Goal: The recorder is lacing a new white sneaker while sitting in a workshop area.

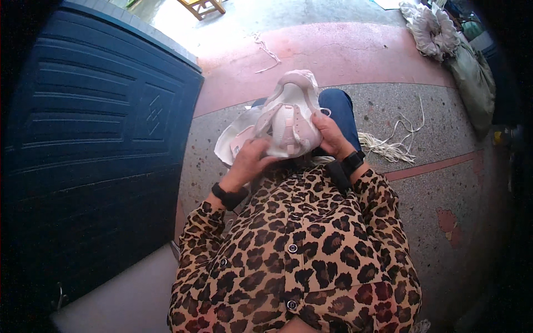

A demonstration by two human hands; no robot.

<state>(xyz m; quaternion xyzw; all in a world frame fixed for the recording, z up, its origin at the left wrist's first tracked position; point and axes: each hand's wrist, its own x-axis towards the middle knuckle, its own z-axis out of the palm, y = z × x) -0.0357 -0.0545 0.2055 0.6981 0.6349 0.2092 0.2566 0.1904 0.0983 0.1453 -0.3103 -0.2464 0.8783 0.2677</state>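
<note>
A pale pink and white shoe upper lies over my lap, its rounded toe pointing away from me. My right hand grips its right edge, thumb on top and the other fingers mostly hidden beneath. At the near left side of the upper, my left hand is closed on the edge with bent fingers; the fingertips are partly blurred. Another white and pink piece, perhaps a second upper, rests beside it on the left. A thin white loop sticks out near my right thumb.
White laces lie heaped on the speckled floor at the right, and a few more laces lie farther ahead. A blue panelled door stands at the left. Stuffed sacks lean at the far right. A wooden stool is at the top.
</note>
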